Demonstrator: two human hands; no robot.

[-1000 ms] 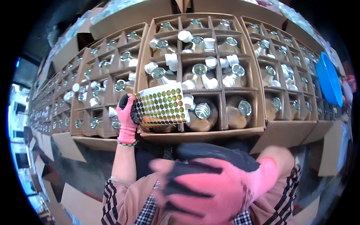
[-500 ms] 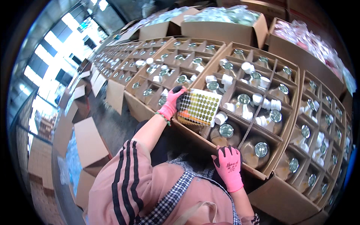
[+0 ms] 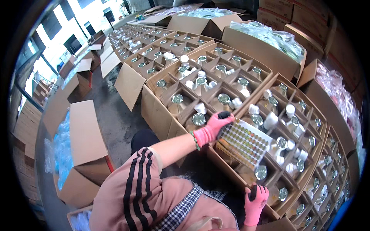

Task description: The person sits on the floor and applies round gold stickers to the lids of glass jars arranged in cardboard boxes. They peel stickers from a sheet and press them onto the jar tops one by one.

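My left hand point(image 3: 215, 128), in a pink glove with dark fingertips, grips the left side of a white plastic basket point(image 3: 244, 143) with rows of slots. The basket is tilted above the near-left cells of an open cardboard carton point(image 3: 227, 166); its contents are mostly hidden. Glass bottles point(image 3: 260, 172) stand upright in the carton's divided cells, mouths upward. Several white caps point(image 3: 270, 120) lie among the bottles and against the dividers. My right hand point(image 3: 256, 203), in a matching glove, is closed over the carton's near edge, close to a front bottle point(image 3: 283, 193).
Another bottle carton point(image 3: 163, 115) adjoins on the left, with more cartons in a row beyond and on the right. Behind them stand boxes of clear plastic bags point(image 3: 269, 36) and pinkish bags point(image 3: 331, 82). On the floor at left an open box point(image 3: 88, 134) holds blue plastic point(image 3: 63, 152).
The view has turned, so the cartons appear shifted and rotated. My left hand still holds the basket and has reached further over the carton. My right hand stays at the carton's near edge.
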